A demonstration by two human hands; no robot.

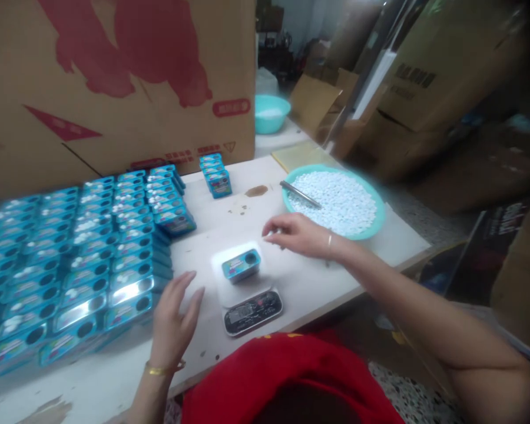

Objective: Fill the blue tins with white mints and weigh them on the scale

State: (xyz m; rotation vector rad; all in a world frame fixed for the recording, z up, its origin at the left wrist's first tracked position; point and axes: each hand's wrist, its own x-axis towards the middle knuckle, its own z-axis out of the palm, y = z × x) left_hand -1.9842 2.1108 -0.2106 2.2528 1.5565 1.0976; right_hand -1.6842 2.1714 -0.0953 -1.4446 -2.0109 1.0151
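A small blue box (241, 267) with a dark round spot on its top sits on the white plate of a digital scale (252, 312). To the left of the scale my left hand (176, 318) is open, fingers apart and holding nothing, close to the rows of blue boxes (130, 282). My right hand (294, 234) is between the scale and a turquoise basin (382, 212), its fingers bent with thumb and fingertips drawn together. What lies in that pinch is too small to make out. White pellets (340, 197) fill the basin, and a metal tool (300, 194) rests on them.
A short row of blue boxes (215, 176) stands apart near the large cardboard carton (159, 118) at the back. Behind sits another turquoise bowl (271, 115). Brown stains (257, 191) mark the white table (251, 218). Stacked cartons (406, 112) stand on the right.
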